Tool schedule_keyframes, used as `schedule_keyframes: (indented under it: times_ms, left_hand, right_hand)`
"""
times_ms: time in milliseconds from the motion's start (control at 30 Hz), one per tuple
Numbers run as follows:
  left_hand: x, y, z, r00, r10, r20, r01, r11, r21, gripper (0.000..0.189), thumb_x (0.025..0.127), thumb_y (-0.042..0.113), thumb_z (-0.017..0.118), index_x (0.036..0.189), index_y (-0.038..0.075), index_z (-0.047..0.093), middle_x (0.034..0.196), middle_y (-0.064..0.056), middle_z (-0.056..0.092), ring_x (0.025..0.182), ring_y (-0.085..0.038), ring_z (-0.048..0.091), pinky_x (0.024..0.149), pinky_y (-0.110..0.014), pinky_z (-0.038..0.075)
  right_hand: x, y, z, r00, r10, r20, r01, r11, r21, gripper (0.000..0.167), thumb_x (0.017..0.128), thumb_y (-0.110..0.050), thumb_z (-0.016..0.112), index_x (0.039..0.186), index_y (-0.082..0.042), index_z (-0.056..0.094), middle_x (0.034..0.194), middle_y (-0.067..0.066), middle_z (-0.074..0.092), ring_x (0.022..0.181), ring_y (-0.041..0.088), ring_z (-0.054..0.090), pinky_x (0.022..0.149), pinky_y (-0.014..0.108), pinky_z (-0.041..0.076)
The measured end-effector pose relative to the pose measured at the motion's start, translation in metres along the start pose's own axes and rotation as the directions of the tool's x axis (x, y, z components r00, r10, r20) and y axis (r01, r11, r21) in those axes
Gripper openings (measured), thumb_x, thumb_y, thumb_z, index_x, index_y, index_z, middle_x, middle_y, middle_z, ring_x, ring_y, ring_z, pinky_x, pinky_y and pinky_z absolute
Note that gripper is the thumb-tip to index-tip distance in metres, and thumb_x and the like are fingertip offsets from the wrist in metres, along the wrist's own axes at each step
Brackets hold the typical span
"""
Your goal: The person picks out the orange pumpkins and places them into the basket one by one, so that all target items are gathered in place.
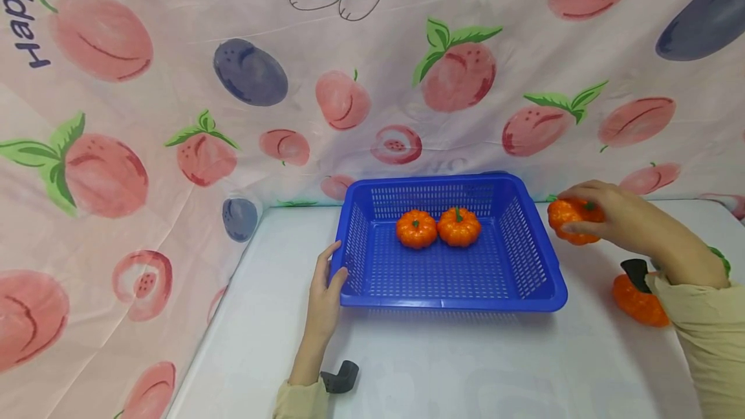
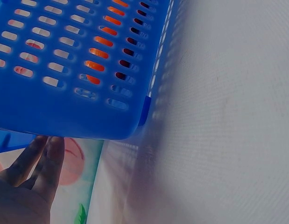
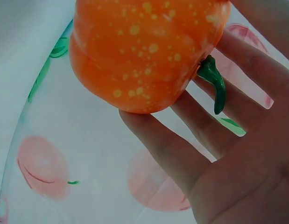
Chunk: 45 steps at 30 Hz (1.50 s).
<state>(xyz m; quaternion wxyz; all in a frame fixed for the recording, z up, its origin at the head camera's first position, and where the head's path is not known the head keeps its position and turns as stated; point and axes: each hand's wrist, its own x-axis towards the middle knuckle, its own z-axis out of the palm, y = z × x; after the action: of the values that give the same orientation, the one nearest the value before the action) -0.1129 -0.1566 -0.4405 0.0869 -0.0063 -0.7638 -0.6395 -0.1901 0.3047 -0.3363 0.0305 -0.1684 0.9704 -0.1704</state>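
Observation:
A blue plastic basket (image 1: 442, 304) with slotted walls stands on the white table, two small orange pumpkins (image 1: 416, 229) side by side on its floor. My left hand (image 1: 324, 302) holds the basket's left rim, thumb at the top edge and fingers along the outside. In the left wrist view its fingers (image 2: 48, 163) meet the basket's edge from outside. To the right of the basket, my right hand (image 1: 617, 218) grips another orange pumpkin (image 1: 567, 218). The right wrist view shows this pumpkin (image 3: 144, 51), yellow-speckled with a curved green stem, against the fingertips.
One more orange pumpkin (image 1: 637, 302) sits on the table at the right, partly hidden by the right wrist and its black strap piece (image 1: 636, 273). A green bit (image 1: 720, 258) shows behind that forearm. A fruit-print cloth (image 1: 256, 147) hangs behind and left of the table.

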Motion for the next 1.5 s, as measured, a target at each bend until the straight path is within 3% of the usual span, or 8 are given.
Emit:
schedule_keyframes:
  times_ms: [700,1000,1500]
  left_hand:
    - [0.002,-0.003,0.000,1.000,0.019,0.008,-0.019,1.000,0.005,0.047,0.104,0.015,0.044,0.150,0.017,0.039,0.156,-0.019,0.036,0.141,-0.037,0.039,0.114,-0.059,0.029]
    - [0.001,-0.001,-0.001,1.000,-0.005,-0.001,0.005,1.000,0.002,0.047,0.103,0.014,0.045,0.150,0.022,0.040,0.152,-0.018,0.042,0.137,-0.035,0.044,0.112,-0.057,0.032]
    - [0.001,-0.003,-0.001,1.000,-0.001,0.007,0.001,1.000,0.005,0.047,0.104,0.015,0.044,0.150,0.021,0.039,0.156,-0.016,0.037,0.141,-0.034,0.040,0.115,-0.058,0.029]
  right_hand:
    - [0.002,-0.021,-0.005,1.000,-0.004,0.002,0.004,1.000,-0.028,0.060,0.088,-0.031,0.075,0.136,0.001,0.055,0.138,0.030,0.047,0.123,0.051,0.044,0.093,0.066,0.045]
    - [0.003,-0.026,-0.007,1.000,-0.030,-0.011,0.029,0.999,-0.031,0.059,0.088,-0.029,0.076,0.135,0.001,0.056,0.137,0.030,0.049,0.124,0.050,0.044,0.093,0.066,0.046]
    - [0.008,-0.040,-0.007,0.998,-0.058,-0.023,0.058,0.998,-0.035,0.057,0.087,-0.029,0.076,0.134,-0.001,0.058,0.137,0.027,0.052,0.127,0.048,0.045,0.098,0.066,0.042]
